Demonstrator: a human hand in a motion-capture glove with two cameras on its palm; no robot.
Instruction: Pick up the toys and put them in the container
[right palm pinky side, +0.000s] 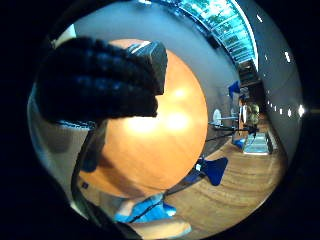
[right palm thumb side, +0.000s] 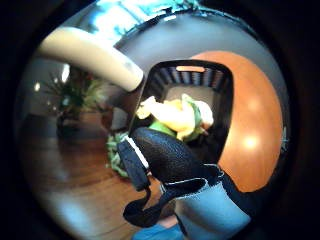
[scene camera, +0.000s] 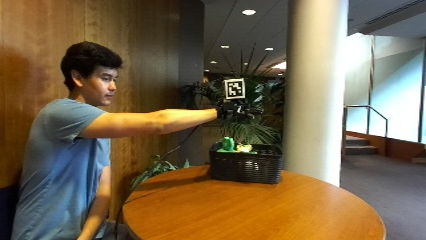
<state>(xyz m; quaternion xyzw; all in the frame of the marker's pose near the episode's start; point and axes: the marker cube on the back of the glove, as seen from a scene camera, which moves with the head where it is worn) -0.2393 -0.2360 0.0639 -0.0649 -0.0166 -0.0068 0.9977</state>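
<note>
2 toys, 1 green (scene camera: 228, 144) and 1 yellow (scene camera: 244, 148), poke above the rim of the black woven container (scene camera: 245, 164) at the far edge of the round wooden table (scene camera: 253, 210), while the gloved right hand (scene camera: 234, 111) hovers above it, fingers curled and grasping nothing.
</note>
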